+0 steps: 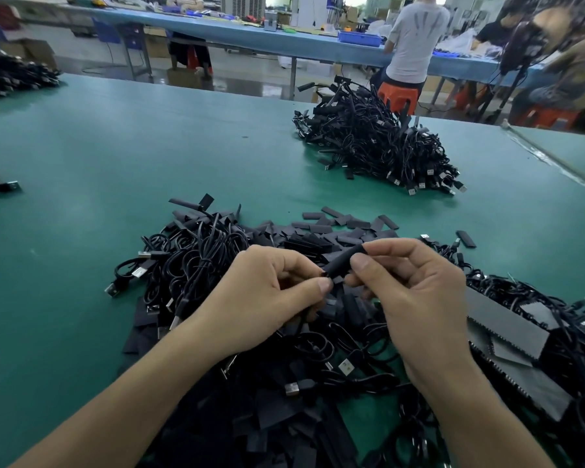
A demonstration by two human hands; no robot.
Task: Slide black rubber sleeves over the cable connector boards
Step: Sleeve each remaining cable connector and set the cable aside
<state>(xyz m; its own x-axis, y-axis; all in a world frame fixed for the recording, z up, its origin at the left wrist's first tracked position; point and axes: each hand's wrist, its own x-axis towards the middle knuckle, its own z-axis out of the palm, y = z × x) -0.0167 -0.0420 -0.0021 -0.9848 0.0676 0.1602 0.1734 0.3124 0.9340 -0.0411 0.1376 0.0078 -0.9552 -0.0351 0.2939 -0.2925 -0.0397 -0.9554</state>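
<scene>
A black rubber sleeve (343, 261) slants up to the right between my two hands, above the near pile. My right hand (416, 292) pinches its upper part between thumb and fingers. My left hand (267, 295) pinches the lower end, where the cable's connector board (337, 280) meets the sleeve; the board is mostly hidden by my thumb and the sleeve. The cable (298, 327) drops from under my left hand into the heap.
Loose black sleeves (348, 224) and tangled USB cables (190, 261) cover the green table (115, 163) in front of me. Another cable heap (379, 146) lies at the far right. Serrated black strips (507, 336) lie at my right. People work at the blue bench (284, 42) behind.
</scene>
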